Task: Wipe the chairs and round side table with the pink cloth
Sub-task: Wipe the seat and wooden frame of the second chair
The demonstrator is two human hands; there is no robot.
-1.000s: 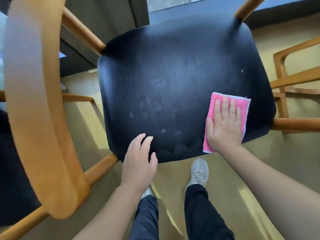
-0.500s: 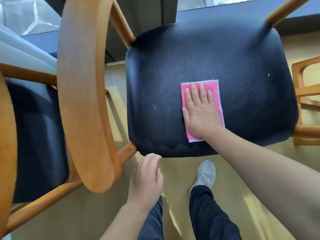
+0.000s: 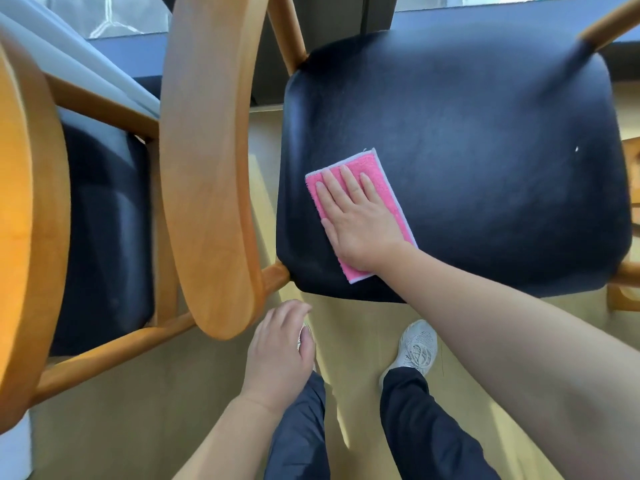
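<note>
Overhead, a second chair (image 3: 104,220) with a black seat stood at the far left, untouched by either hand, its wooden frame just beside the curved wooden backrest (image 3: 207,168) of the chair being cleaned. Below that backrest the person's left hand (image 3: 280,355) hung over the floor near the seat's front corner, fingers loosely curled and holding nothing, apparently free for balance or to steady the frame. Farther right the pink cloth (image 3: 388,202) lay folded into a narrow pad on the left part of the black seat (image 3: 485,150). The right hand (image 3: 360,223) pinned it flat, straight fingers pressing down rather than gripping, a hold that likely suits broad strokes across smooth upholstery. Most of the seat stretched away to the right of the cloth, with a white speck (image 3: 576,148) near its right edge. The round side table was out of view.
</note>
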